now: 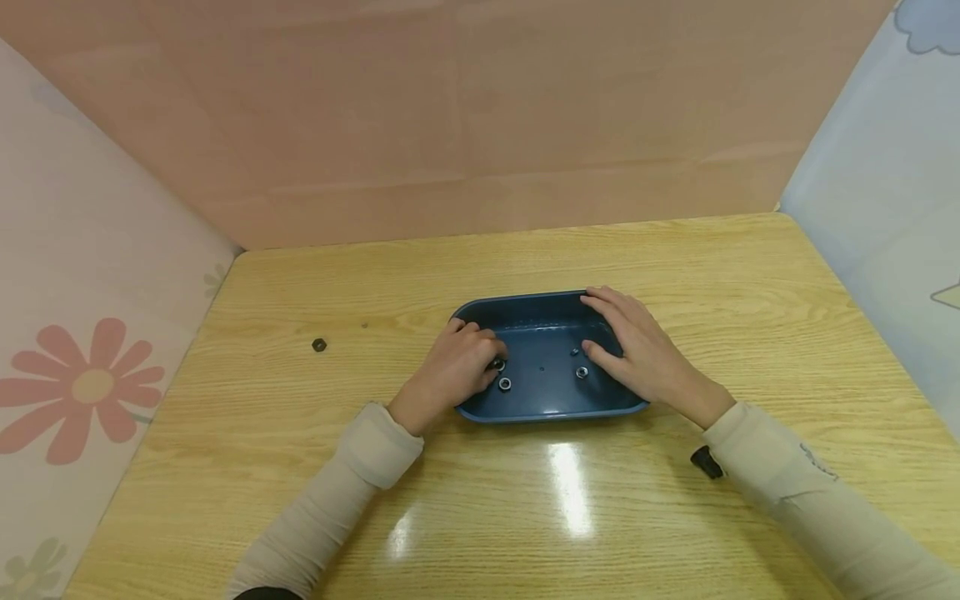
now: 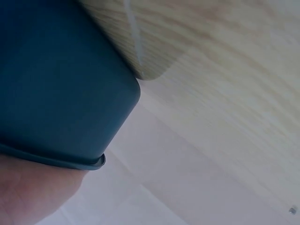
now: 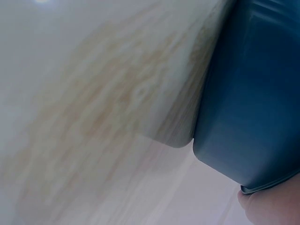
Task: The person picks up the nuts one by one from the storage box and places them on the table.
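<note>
1. The blue tray (image 1: 551, 412) is sitting mid-table, and metal nuts are lying inside it.
2. At its left end, a ring-shaped nut (image 1: 505, 384) is resting just beside the left hand (image 1: 467, 360); another, the half-hidden nut (image 1: 501, 365), is showing right at the fingertips.
3. Those left fingers are curling narrow over that end; whether they are pinching the half-hidden nut, I cannot tell.
4. Over on the right, a silver nut (image 1: 582, 372) and a smaller nut (image 1: 574, 352) are lying near the thumb.
5. The right hand (image 1: 637, 350) is spreading wide across that end, its fingers reaching the far rim and its thumb pointing inward.
6. Well left of the tray, a dark hex nut (image 1: 319, 344) is lying on the wooden table (image 1: 480, 508).
7. Beyond, a plain peach wall (image 1: 480, 108) is standing behind, and a pink flower (image 1: 93, 387) is decorating the left panel (image 1: 67, 208).
</note>
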The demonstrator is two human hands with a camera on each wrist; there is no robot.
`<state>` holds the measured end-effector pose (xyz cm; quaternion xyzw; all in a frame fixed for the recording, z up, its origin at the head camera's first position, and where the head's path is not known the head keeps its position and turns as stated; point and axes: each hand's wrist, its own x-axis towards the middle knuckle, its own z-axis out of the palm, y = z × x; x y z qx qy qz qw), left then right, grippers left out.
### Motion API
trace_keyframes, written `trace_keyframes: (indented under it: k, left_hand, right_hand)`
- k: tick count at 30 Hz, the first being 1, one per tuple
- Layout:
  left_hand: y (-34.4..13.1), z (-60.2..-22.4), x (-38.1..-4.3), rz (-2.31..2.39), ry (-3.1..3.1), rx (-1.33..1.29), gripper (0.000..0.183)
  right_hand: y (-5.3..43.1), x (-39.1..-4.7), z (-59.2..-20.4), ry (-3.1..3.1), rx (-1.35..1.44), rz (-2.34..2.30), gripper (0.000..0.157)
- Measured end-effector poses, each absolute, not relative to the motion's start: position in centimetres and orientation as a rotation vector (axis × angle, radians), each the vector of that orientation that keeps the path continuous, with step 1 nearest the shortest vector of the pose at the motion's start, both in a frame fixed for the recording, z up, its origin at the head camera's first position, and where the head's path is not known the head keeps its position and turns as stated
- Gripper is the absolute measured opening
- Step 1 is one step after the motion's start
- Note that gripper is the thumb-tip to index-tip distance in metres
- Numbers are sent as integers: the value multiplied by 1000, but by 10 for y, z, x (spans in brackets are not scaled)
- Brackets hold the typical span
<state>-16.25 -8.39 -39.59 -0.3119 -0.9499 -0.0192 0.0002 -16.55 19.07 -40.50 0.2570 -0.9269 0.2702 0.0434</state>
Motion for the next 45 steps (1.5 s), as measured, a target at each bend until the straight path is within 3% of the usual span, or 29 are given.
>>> trace_keyframes:
  k: [45]
  left_hand:
    - [-100,-392,-163,-571,-2637,-942,23]
  right_hand:
    - [191,-165,-407,-2814,808,800,64]
